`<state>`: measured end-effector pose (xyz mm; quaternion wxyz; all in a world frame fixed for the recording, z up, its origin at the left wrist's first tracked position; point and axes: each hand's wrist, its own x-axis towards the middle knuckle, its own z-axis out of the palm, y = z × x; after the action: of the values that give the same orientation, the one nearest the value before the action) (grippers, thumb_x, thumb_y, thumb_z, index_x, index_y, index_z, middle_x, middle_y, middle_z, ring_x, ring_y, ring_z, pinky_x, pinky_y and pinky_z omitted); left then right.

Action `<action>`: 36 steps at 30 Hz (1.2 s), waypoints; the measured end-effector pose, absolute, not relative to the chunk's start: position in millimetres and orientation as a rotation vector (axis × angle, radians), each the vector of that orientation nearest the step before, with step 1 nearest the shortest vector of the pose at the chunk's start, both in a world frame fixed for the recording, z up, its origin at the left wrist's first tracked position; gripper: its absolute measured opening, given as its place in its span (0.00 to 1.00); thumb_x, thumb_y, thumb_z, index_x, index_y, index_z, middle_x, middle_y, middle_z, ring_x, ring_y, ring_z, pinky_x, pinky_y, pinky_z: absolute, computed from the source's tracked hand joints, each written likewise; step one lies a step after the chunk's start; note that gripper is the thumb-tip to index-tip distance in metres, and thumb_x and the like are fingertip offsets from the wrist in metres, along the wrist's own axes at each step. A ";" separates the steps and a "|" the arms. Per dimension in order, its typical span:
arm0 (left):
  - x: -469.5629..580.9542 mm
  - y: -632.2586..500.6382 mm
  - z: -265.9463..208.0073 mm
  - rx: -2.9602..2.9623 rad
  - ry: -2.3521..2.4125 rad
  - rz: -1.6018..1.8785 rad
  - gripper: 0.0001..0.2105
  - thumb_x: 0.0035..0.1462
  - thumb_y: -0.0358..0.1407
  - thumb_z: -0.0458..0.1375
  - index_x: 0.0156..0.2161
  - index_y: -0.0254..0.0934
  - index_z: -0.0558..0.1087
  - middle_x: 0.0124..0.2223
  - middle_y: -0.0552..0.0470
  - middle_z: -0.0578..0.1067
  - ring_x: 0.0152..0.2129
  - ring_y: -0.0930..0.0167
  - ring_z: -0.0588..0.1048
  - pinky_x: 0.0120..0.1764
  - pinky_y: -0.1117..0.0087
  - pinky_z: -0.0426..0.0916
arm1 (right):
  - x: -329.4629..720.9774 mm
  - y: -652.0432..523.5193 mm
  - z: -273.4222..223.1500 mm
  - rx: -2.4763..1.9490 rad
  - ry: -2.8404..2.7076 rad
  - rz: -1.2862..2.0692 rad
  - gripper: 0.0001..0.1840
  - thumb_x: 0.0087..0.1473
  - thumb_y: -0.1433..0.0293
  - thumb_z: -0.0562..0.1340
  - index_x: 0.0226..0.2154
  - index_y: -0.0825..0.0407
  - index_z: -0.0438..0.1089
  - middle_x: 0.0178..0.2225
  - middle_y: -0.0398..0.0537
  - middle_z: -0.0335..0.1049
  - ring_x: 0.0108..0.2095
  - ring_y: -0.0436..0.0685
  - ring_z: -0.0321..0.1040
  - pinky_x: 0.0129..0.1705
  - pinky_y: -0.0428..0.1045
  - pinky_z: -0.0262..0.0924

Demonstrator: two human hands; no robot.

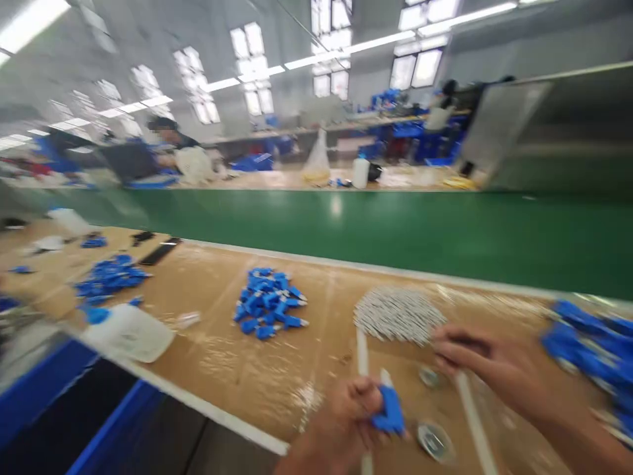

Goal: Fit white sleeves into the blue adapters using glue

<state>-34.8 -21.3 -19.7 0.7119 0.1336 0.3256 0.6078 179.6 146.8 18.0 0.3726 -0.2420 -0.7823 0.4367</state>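
Note:
My left hand (pixel 356 409) is closed on a blue plastic part (pixel 390 410) with a pale pointed tip sticking up. My right hand (pixel 467 353) is at the right edge of a heap of thin grey pin-like pieces (pixel 398 313). Its fingers are pinched together, and what they hold, if anything, is too small and blurred to make out. Below the right hand is a small round dish (pixel 429 376). Beside the blue part, nearer to me, lies a larger round clear dish (pixel 435 442) with something shiny in it.
A pile of blue parts (pixel 270 303) lies mid-table, another pile (pixel 111 277) farther left, and more blue pieces (pixel 593 349) on the right. A white jug (pixel 131 333) lies near the front edge, above a blue bin (pixel 47 373). Across the green strip (pixel 346 221), a person (pixel 178 148) sits.

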 end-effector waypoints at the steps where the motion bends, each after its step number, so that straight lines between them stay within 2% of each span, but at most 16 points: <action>1: -24.5 -20.1 -19.2 0.291 0.711 1.310 0.14 0.55 0.41 0.71 0.43 0.37 0.77 0.38 0.46 0.80 0.33 0.68 0.79 0.30 0.73 0.72 | 184.1 136.1 21.1 -0.675 -1.955 1.319 0.07 0.57 0.60 0.70 0.33 0.45 0.81 0.21 0.47 0.77 0.20 0.58 0.75 0.21 0.50 0.71; 2: -18.9 -17.3 -16.2 0.311 0.719 1.288 0.15 0.53 0.41 0.72 0.41 0.35 0.78 0.35 0.46 0.80 0.29 0.70 0.79 0.27 0.76 0.69 | 185.4 126.2 23.0 -0.739 -1.825 1.484 0.08 0.58 0.61 0.69 0.34 0.48 0.80 0.24 0.47 0.78 0.23 0.56 0.77 0.26 0.49 0.74; 4: -17.6 -7.8 -6.7 0.416 0.757 1.275 0.17 0.51 0.42 0.73 0.40 0.32 0.79 0.33 0.46 0.79 0.27 0.73 0.78 0.26 0.79 0.66 | 183.2 108.3 23.4 -0.756 -1.586 1.656 0.09 0.56 0.62 0.72 0.36 0.50 0.79 0.27 0.46 0.79 0.26 0.55 0.78 0.27 0.47 0.74; 7: -21.5 4.5 5.9 0.586 0.780 1.251 0.15 0.56 0.44 0.70 0.40 0.32 0.81 0.32 0.48 0.78 0.27 0.75 0.76 0.29 0.78 0.66 | 181.1 84.8 21.0 -0.804 -1.420 1.767 0.10 0.56 0.63 0.73 0.37 0.52 0.80 0.29 0.48 0.80 0.27 0.53 0.77 0.29 0.45 0.73; 12: -15.2 8.7 7.2 0.665 0.779 1.255 0.15 0.57 0.44 0.68 0.42 0.33 0.82 0.31 0.49 0.77 0.27 0.75 0.73 0.31 0.77 0.66 | 188.6 71.2 17.2 -0.889 -1.367 1.858 0.10 0.57 0.63 0.72 0.38 0.52 0.80 0.30 0.48 0.81 0.28 0.51 0.77 0.30 0.43 0.72; 19: -13.5 12.6 3.2 0.758 0.785 1.244 0.15 0.59 0.43 0.67 0.46 0.34 0.82 0.33 0.49 0.79 0.29 0.74 0.74 0.33 0.77 0.68 | 184.8 74.7 15.7 -0.921 -1.369 1.874 0.10 0.57 0.62 0.73 0.35 0.52 0.79 0.28 0.46 0.80 0.27 0.49 0.76 0.29 0.40 0.70; 30: -15.3 12.3 7.7 0.824 0.939 1.216 0.20 0.57 0.45 0.68 0.46 0.30 0.80 0.34 0.46 0.79 0.31 0.71 0.74 0.36 0.72 0.70 | 175.2 66.0 32.1 -0.985 -1.523 1.790 0.11 0.59 0.61 0.70 0.34 0.53 0.76 0.26 0.43 0.73 0.24 0.48 0.70 0.26 0.42 0.68; 36: -15.5 11.8 11.6 0.869 0.929 1.207 0.17 0.58 0.45 0.67 0.44 0.31 0.81 0.36 0.46 0.80 0.32 0.70 0.75 0.36 0.72 0.70 | 174.5 64.4 32.0 -1.011 -1.551 1.734 0.12 0.59 0.60 0.70 0.35 0.53 0.76 0.26 0.43 0.73 0.24 0.48 0.69 0.25 0.43 0.67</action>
<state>-15.5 11.8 11.6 0.6395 0.3809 0.4073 0.5292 174.5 64.4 32.0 0.2977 -0.3803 -0.5838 0.6526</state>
